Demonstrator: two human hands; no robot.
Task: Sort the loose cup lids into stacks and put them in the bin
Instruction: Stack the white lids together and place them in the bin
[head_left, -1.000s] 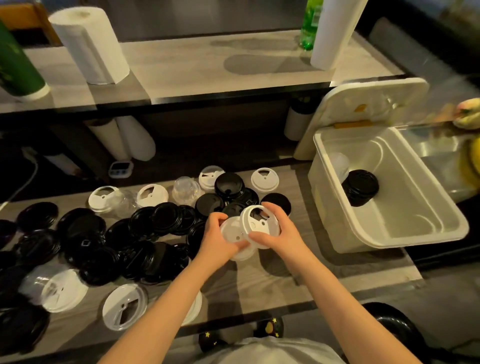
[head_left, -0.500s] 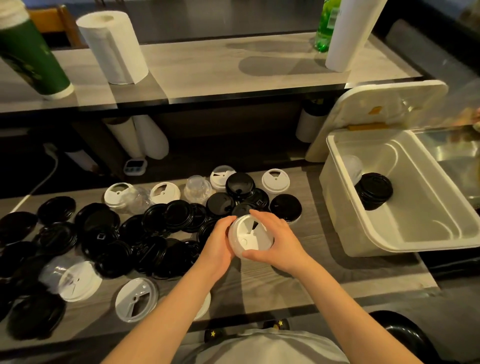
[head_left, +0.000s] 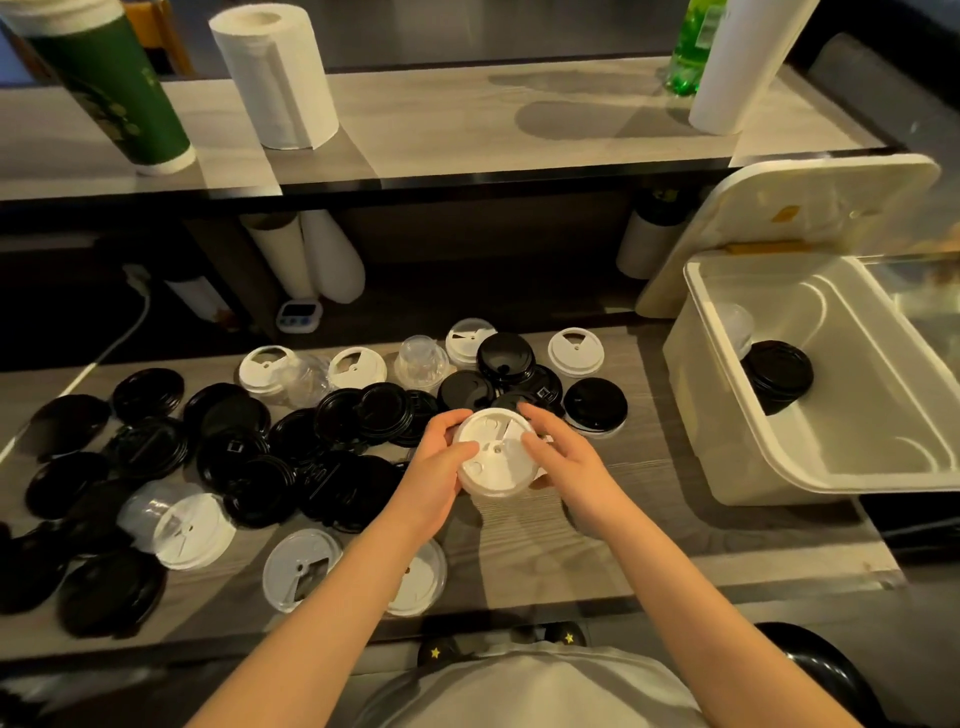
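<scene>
Both my hands hold a small stack of white lids just above the wooden counter's middle. My left hand grips its left rim, thumb on top. My right hand grips the right rim, fingers laid over the top. Several loose black lids are spread over the counter to the left and behind. White lids and clear domed lids lie scattered among them. The white bin stands at the right, open, with a stack of black lids and a clear lid inside.
The bin's lid leans upright behind it. A raised shelf at the back carries a paper towel roll, a green cup sleeve, a green bottle and another white roll. A small timer sits under it.
The two white lids held apart a second ago have been pressed together into one stack. The stack has turned flat, top side up, between both hands.
</scene>
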